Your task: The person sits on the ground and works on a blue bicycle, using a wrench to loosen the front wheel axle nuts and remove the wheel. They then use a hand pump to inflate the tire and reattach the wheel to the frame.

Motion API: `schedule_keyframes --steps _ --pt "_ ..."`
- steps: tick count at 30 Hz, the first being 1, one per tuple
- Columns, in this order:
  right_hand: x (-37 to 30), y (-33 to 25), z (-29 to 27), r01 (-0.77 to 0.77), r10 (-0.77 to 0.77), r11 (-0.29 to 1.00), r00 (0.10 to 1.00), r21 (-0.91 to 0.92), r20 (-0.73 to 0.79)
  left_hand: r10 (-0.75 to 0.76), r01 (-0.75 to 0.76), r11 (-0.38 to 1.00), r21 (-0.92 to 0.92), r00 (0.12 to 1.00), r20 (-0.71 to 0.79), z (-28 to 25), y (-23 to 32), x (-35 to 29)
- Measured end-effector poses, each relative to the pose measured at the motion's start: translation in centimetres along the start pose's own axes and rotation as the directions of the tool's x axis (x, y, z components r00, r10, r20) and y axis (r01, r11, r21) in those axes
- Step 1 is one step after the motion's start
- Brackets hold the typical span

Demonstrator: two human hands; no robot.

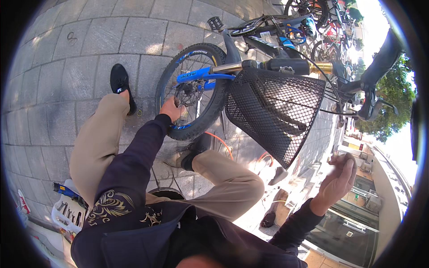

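A bicycle's front wheel [196,60] with a knobby black tyre stands in front of me. It is held in a blue fork [194,75]. My left hand [170,110] reaches in at the near part of the rim, among the spokes. Its fingers are closed there, and what they pinch is hidden. On the right, away from the bicycle, my right hand [338,176] is raised with its fingers bent together. Anything between those fingertips is too small or blurred to name. A black mesh basket [272,105] hangs beside the wheel, between my two hands.
The handlebar with its brake lever [368,105] juts out at the right. An orange hose [222,144] lies on the paving near my shoe. A white tool basket [67,216] stands at the lower left. More bicycles [308,31] are parked at the far right.
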State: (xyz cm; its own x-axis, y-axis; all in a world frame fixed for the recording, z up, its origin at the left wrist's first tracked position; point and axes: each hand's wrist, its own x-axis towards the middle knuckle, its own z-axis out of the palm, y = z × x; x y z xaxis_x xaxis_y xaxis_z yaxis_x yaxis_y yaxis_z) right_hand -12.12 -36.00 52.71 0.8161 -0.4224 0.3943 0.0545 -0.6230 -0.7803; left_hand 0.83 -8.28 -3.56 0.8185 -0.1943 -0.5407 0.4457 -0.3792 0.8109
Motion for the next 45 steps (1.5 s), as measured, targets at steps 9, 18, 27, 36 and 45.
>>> schedule_keyframes --steps 9,18,27,36,45 --pt "12.0 8.7 4.5 0.426 -0.283 0.444 0.901 -0.789 0.328 0.020 -0.022 0.994 0.103 1.000 0.014 -0.9 -1.8 -1.1" --pt "18.4 4.7 10.2 0.495 -0.445 0.430 0.844 -0.755 0.299 -0.033 0.028 0.997 -0.067 0.997 -0.072 -0.3 1.9 -0.7" --pt "23.4 -8.1 27.2 0.753 -0.651 0.202 0.581 -0.627 0.489 -0.083 0.078 0.915 -0.396 0.997 0.007 -0.5 -5.1 1.1" --pt "23.9 -17.9 42.5 0.854 -0.493 0.182 0.509 -0.488 0.706 0.056 0.139 0.591 -0.795 0.976 0.212 -3.3 -5.4 -2.9" --pt "25.3 -20.9 52.5 0.914 -0.541 0.051 0.364 -0.403 0.758 0.141 0.208 0.649 -0.731 0.912 0.385 -9.5 5.3 -10.7"
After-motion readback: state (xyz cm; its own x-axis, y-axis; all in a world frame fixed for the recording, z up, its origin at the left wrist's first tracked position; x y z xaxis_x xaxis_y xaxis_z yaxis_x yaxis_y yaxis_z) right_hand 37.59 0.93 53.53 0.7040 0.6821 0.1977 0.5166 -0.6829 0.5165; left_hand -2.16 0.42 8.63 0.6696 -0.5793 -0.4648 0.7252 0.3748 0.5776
